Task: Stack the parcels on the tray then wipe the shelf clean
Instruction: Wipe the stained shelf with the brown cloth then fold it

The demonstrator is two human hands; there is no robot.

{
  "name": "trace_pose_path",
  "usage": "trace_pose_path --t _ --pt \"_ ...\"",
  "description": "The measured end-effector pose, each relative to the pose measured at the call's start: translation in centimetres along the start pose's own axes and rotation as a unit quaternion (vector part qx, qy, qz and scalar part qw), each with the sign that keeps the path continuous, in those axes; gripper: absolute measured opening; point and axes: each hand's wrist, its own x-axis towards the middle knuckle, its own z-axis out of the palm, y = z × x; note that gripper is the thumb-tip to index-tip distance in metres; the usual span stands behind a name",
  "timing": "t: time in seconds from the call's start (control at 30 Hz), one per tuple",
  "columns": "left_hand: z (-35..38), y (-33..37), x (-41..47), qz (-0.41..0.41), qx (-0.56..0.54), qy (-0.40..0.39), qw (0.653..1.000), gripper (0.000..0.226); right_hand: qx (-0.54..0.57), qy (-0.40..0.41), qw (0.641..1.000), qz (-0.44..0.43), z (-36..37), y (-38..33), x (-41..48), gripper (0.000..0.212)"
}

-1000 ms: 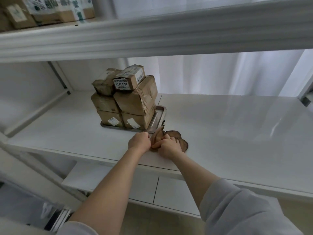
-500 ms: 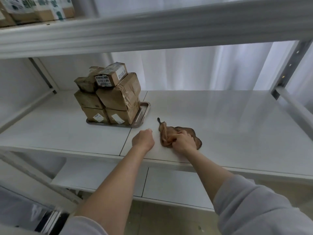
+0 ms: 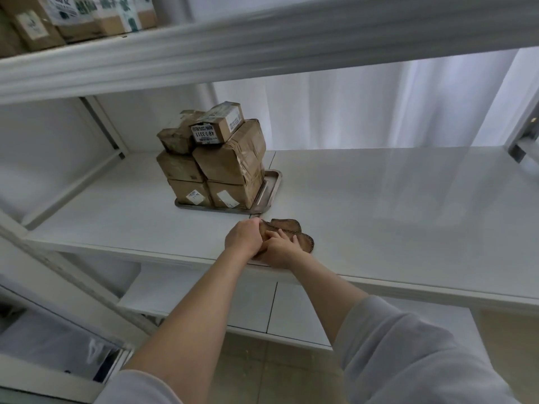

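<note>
Several brown cardboard parcels (image 3: 224, 167) stand stacked on a metal tray (image 3: 269, 190) on the white shelf (image 3: 393, 205). Just in front of the tray's right corner lies a crumpled brown cloth (image 3: 294, 231). My right hand (image 3: 278, 247) grips the cloth near the shelf's front edge. My left hand (image 3: 243, 239) is curled beside it, touching the cloth's left end; whether it holds the cloth is hidden.
The upper shelf beam (image 3: 262, 45) hangs low across the view, with more parcels (image 3: 75, 18) on top at the left. A lower shelf (image 3: 262, 310) sits beneath. A metal upright (image 3: 525, 135) stands at the right, with white curtain behind.
Both hands and the cloth shifted left, back toward the tray's corner. My left hand, apart from the cloth half a second ago, is against it again.
</note>
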Motion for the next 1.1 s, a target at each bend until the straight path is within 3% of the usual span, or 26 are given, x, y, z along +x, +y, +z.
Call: trace_pose_path --t 0.13,0.33,0.6,0.87,1.1 --pt "0.9 -0.4 0.9 -0.011 0.039 -0.015 0.999 0.039 -0.01 0.012 1.0 -0.025 0.7 -0.4 0.3 0.058" --pt "1.8 2.7 0.7 0.007 0.064 -0.067 0.996 0.035 0.065 0.046 0.997 0.012 -0.1 2.8 -0.9 0.031" --pt "3.2 10.8 -0.8 0.089 0.031 -0.128 0.987 0.032 0.11 0.102 0.988 0.022 -2.4 10.1 -7.7 0.037" --pt "7.1 24.2 -4.7 0.22 0.008 -0.152 0.964 0.032 0.11 0.213 0.959 0.152 -5.5 22.5 -16.5 0.04" --pt "8.9 30.5 -6.1 0.249 0.004 -0.131 0.96 0.036 0.104 0.26 0.886 0.369 -7.9 31.2 -23.7 0.052"
